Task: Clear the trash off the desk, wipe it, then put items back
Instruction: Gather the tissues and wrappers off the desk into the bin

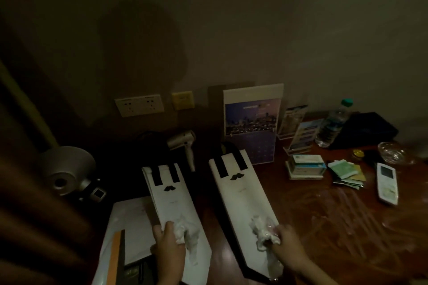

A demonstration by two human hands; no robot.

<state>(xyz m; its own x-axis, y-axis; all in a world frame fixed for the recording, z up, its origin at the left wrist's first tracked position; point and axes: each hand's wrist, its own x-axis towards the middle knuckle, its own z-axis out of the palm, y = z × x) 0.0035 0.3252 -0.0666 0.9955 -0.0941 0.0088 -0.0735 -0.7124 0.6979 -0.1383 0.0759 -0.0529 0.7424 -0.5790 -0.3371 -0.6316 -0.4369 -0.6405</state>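
Two long white boxes with black straps and a moustache print lie side by side on the dark wooden desk [335, 227]. My left hand [168, 250] grips the near end of the left box [171, 201] together with a crumpled white tissue [185, 231]. My right hand [286, 245] grips the near end of the right box [240, 190] along with another crumpled white tissue [262, 231]. Wet streaks shine on the desk surface to the right of the boxes.
A silver desk lamp [67, 169] stands at left, a hair dryer [183, 143] behind the boxes. White paper [129, 227] lies under the left box. A calendar [252, 122], brochure stands [298, 132], water bottle [333, 122], small boxes [305, 166], sachets [347, 172], remote [388, 183] and glass ashtray [393, 152] sit at right.
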